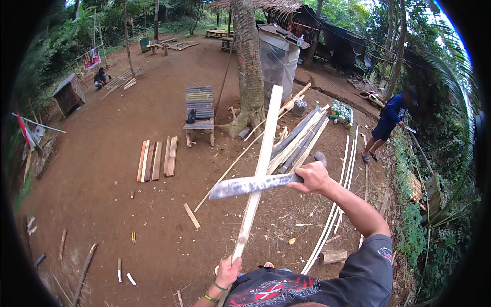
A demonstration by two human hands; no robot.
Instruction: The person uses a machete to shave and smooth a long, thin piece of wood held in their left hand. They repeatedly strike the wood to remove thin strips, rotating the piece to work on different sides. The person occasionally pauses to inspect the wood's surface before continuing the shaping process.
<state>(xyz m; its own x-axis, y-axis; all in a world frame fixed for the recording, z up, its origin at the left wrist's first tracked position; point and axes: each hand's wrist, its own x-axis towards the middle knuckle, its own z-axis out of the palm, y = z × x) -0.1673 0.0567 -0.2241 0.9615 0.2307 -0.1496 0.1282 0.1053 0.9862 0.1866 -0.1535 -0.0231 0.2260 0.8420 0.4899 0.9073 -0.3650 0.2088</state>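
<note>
My right hand [310, 176] is closed round the handle of a machete [245, 186], whose dark end sticks out above my fist. The worn, whitish blade points left and lies across the front of a long pale split bamboo strip [266, 148]. Whether blade and strip touch, I cannot tell. Low in the view, my left hand [228, 271] grips the lower end of that strip, which rises tilted away from me toward the tree. Bands circle my left wrist.
Bamboo poles [302, 138] are piled beyond the strip, near a tree trunk [249, 61]. Several boards [157, 159] lie left of centre, before a slatted bamboo chair [199, 110]. Long thin strips [335, 204] run along the right. One person [391, 116] stands far right; another [101, 78] crouches far left.
</note>
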